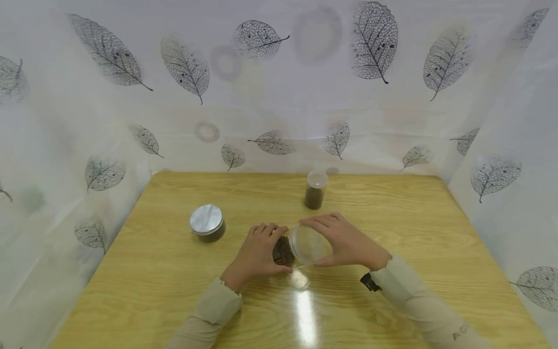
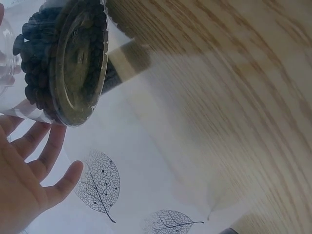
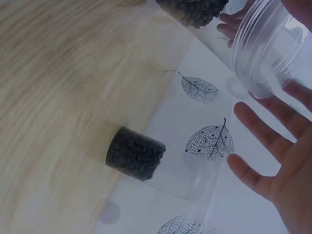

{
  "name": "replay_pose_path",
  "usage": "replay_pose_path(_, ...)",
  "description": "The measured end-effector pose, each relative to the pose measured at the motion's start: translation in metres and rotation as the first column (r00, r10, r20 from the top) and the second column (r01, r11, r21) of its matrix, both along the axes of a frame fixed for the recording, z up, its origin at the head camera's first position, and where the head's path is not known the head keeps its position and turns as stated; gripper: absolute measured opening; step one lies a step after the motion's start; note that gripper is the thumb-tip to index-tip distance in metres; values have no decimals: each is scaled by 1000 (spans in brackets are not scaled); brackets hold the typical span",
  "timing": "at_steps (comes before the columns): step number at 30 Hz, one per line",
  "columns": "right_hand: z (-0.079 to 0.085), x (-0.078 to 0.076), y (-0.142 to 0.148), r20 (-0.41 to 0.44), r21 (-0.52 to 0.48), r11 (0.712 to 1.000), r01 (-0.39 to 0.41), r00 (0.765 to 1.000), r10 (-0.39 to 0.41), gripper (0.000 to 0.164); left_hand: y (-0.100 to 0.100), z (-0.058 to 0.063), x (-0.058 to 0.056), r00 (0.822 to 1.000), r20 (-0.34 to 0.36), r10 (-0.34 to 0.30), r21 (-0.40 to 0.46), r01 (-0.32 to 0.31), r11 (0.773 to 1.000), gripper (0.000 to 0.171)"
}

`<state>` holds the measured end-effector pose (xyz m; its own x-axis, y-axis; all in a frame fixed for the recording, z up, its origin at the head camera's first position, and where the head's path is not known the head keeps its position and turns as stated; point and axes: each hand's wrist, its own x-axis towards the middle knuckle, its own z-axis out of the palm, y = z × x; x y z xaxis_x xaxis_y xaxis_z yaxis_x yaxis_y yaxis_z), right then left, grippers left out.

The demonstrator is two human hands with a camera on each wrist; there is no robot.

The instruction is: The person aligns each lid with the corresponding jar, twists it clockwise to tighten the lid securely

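Observation:
My left hand (image 1: 261, 252) grips a clear jar (image 2: 80, 63) partly filled with dark beans (image 1: 283, 252). The jar is tilted over the table, its base toward the left and its top toward the right. My right hand (image 1: 348, 242) holds the clear, ridged lid (image 3: 258, 53) at the jar's top end, with thumb and fingers on opposite sides of the rim. Whether the lid is still joined to the jar, I cannot tell. Several fingers (image 3: 263, 131) of the right hand are spread in the right wrist view.
A second clear jar (image 1: 315, 190), partly filled with dark beans, stands upright near the table's back edge. To the left sits a low round container (image 1: 207, 223) with a silver lid. Leaf-printed cloth walls surround the wooden table (image 1: 174, 291).

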<state>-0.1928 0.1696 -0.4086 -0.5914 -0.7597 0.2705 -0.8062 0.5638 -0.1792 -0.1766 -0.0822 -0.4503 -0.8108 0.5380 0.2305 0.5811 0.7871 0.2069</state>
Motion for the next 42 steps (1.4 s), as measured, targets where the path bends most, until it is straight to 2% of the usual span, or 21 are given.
replay_pose_path(7, -8, 7, -2, 103, -46, 992, 117, 988, -112, 93, 0, -4, 0, 999, -45, 0, 0, 0, 1000, 93)
replay_pose_path(12, -13, 11, -5, 155, -121, 979, 165, 977, -145, 91, 0, -5, 0, 999, -41, 6, -1, -6, 1000, 94)
replay_pose_path(16, -18, 15, -9, 226, -174, 959, 222, 957, -181, 88, 0, -4, 1, 999, -32, 10, -3, -10, 1000, 94)
replay_pose_path(20, -19, 21, -12, 265, -174, 939, 296, 933, -244, 87, 0, -4, 2, 1000, -27, 13, 7, -13, 1000, 94)
replay_pose_path(23, -17, 23, -13, 267, -142, 936, 321, 923, -276, 95, 0, -4, 2, 1000, -15, 18, 17, -18, 1000, 93)
replay_pose_path(25, -15, 22, -10, 251, -105, 949, 298, 931, -265, 104, 0, -4, 2, 1000, -4, 21, 20, -21, 1000, 93)
replay_pose_path(27, -12, 19, -6, 207, -72, 967, 243, 952, -224, 111, 0, -3, 2, 1000, 6, 23, 18, -24, 1000, 93)
replay_pose_path(31, -1, 8, 1, 60, -1, 998, 64, 996, -64, 113, 0, -2, 2, 1000, 20, 21, 5, -21, 1000, 93)
replay_pose_path(35, 11, 3, 1, -46, 74, 996, -52, 997, 55, 111, -1, -2, 1, 1000, 24, 15, -3, -15, 1000, 93)
replay_pose_path(42, 16, -2, 1, -79, 133, 987, -88, 992, 99, 100, -1, -3, 0, 1000, 23, 2, -5, -2, 1000, 93)
